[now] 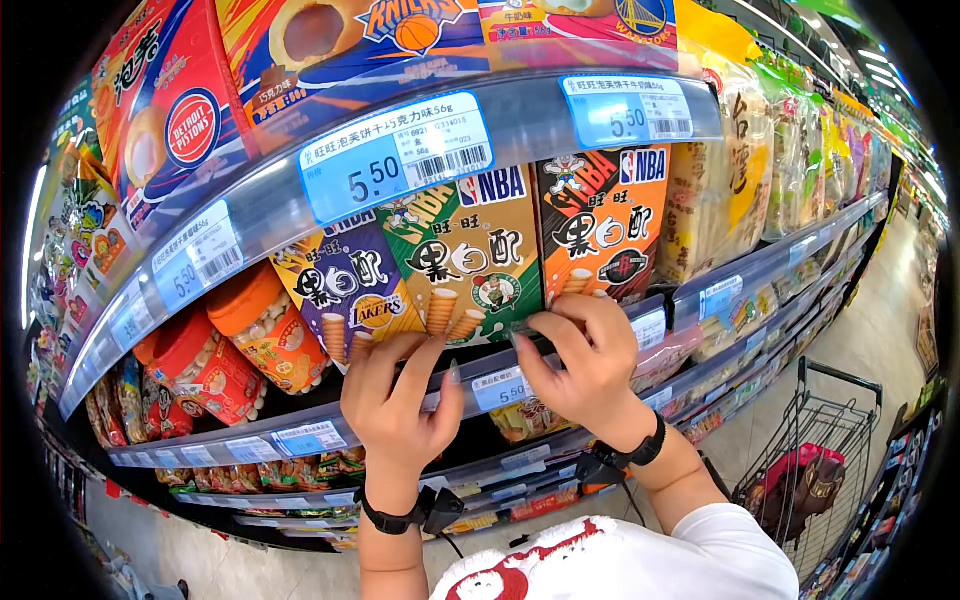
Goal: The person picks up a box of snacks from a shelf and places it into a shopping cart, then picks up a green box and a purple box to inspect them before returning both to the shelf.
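Observation:
Three snack boxes printed "NBA" stand side by side on the shelf: a purple and yellow box [345, 285], a green and gold box [475, 260] and an orange and black box [607, 230]. My left hand [402, 400] reaches up with its fingertips against the lower edges of the purple and green boxes, its thumb apart. At the foot of the orange box, my right hand [580, 360] rests its fingertips, the thumb spread toward the green box's corner. Neither hand wraps round a box. The fingertips partly hide the boxes' lower edges.
Price-tagged shelf edges [520, 130] run above and below the boxes. Orange-lidded jars [265, 330] stand left, clear snack bags [715, 190] right. Larger snack boxes [340, 45] fill the upper shelf. A wire shopping cart [815, 450] holding a dark red bag stands in the aisle.

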